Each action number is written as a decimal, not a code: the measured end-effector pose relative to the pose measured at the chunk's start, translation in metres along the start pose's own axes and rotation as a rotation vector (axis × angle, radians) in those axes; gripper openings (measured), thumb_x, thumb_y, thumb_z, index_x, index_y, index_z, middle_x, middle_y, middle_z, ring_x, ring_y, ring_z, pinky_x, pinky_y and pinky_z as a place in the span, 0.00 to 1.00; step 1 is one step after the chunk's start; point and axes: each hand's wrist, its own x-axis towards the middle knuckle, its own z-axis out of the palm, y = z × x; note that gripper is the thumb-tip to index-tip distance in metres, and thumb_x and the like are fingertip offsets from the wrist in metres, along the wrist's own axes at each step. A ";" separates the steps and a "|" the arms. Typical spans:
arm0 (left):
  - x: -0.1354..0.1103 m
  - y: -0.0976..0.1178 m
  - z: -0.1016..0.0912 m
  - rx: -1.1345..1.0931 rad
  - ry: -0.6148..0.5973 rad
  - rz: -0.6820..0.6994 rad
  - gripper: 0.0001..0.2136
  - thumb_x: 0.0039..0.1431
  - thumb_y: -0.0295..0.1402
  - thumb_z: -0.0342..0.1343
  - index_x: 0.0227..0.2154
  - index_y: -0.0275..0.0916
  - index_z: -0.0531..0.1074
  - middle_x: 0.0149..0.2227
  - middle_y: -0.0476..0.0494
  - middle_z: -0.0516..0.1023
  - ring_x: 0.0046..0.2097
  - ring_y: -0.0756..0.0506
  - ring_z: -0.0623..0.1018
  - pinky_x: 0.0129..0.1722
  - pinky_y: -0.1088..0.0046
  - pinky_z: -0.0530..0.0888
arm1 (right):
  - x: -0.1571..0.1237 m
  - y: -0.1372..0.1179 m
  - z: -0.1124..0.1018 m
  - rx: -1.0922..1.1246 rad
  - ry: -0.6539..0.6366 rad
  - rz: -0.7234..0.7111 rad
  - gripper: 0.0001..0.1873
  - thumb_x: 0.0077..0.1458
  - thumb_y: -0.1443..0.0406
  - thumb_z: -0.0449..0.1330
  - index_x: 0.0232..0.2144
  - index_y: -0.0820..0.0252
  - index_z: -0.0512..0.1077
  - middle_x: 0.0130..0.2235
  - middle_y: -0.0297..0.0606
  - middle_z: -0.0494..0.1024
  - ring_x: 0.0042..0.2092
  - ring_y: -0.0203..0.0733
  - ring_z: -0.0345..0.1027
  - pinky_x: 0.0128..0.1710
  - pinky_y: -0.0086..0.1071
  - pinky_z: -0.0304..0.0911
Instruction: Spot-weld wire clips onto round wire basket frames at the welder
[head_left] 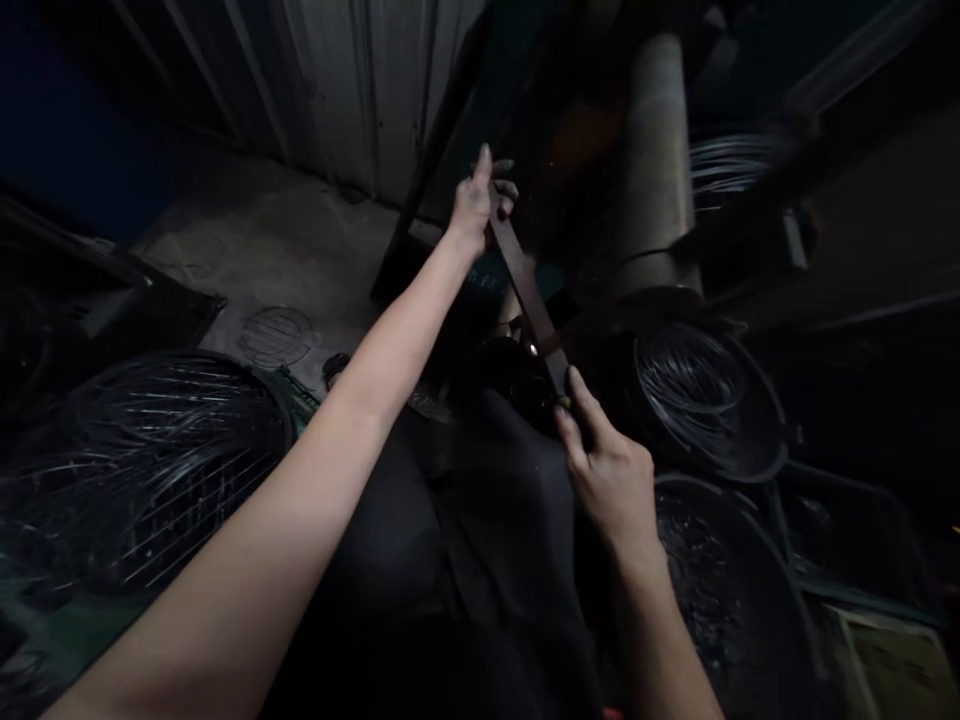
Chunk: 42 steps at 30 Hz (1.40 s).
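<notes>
A long, flat metal bar (525, 278) slants between my two hands, its lower end nearer to me. At its upper end is my left hand (480, 200), closed on the bar with one finger pointing up. My right hand (607, 460) pinches the lower end between thumb and fingers. A small bright spot shows beside the bar's lower part, over dark machinery whose details are lost in shadow. The light is dim and the picture partly blurred.
A round basket (289, 420) with many thin wires stands at the left. On the right are a tub (780, 430) holding coiled wire and a larger dark tub (795, 600). A thick upright pipe (660, 150) rises beyond the bar. A wire ring (276, 336) lies on the floor.
</notes>
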 end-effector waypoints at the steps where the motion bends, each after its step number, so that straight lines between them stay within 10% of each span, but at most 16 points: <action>1: -0.003 -0.001 -0.001 0.021 -0.041 0.002 0.16 0.61 0.46 0.48 0.41 0.40 0.71 0.17 0.51 0.68 0.16 0.55 0.65 0.16 0.82 0.59 | -0.005 0.001 0.000 -0.002 -0.004 -0.004 0.24 0.61 0.58 0.49 0.59 0.52 0.61 0.29 0.35 0.79 0.23 0.32 0.67 0.24 0.24 0.57; 19: -0.006 0.003 0.002 0.050 -0.088 0.104 0.20 0.62 0.46 0.45 0.31 0.32 0.72 0.19 0.52 0.65 0.15 0.59 0.62 0.17 0.85 0.57 | -0.001 0.008 -0.006 -0.065 -0.016 -0.006 0.24 0.60 0.57 0.51 0.59 0.45 0.60 0.26 0.33 0.77 0.22 0.34 0.66 0.19 0.24 0.53; 24: -0.073 -0.016 -0.033 0.142 -0.117 -0.014 0.15 0.63 0.44 0.46 0.34 0.39 0.73 0.19 0.52 0.69 0.15 0.56 0.63 0.17 0.83 0.62 | -0.079 0.026 0.000 0.111 -0.071 -0.034 0.23 0.62 0.59 0.48 0.58 0.50 0.63 0.32 0.35 0.79 0.22 0.31 0.69 0.19 0.21 0.60; 28: -0.134 -0.033 -0.079 0.006 0.120 -0.117 0.18 0.65 0.41 0.42 0.25 0.38 0.69 0.20 0.53 0.70 0.14 0.58 0.61 0.22 0.82 0.69 | -0.134 0.046 0.017 0.377 -0.343 0.048 0.27 0.60 0.59 0.51 0.61 0.51 0.58 0.39 0.35 0.80 0.29 0.36 0.75 0.25 0.23 0.68; 33: -0.153 -0.019 -0.075 -0.116 0.066 -0.081 0.21 0.66 0.42 0.39 0.23 0.40 0.69 0.23 0.53 0.72 0.16 0.59 0.64 0.26 0.83 0.72 | -0.148 0.054 0.024 0.690 -0.613 0.057 0.23 0.55 0.56 0.53 0.52 0.54 0.69 0.43 0.38 0.79 0.44 0.43 0.74 0.38 0.32 0.71; 42: -0.112 -0.002 -0.026 0.037 0.106 -0.109 0.17 0.65 0.38 0.44 0.23 0.36 0.64 0.19 0.53 0.65 0.17 0.58 0.65 0.21 0.84 0.66 | -0.090 0.053 -0.003 0.168 -0.013 -0.136 0.22 0.61 0.59 0.46 0.57 0.47 0.65 0.26 0.36 0.71 0.21 0.33 0.62 0.17 0.25 0.56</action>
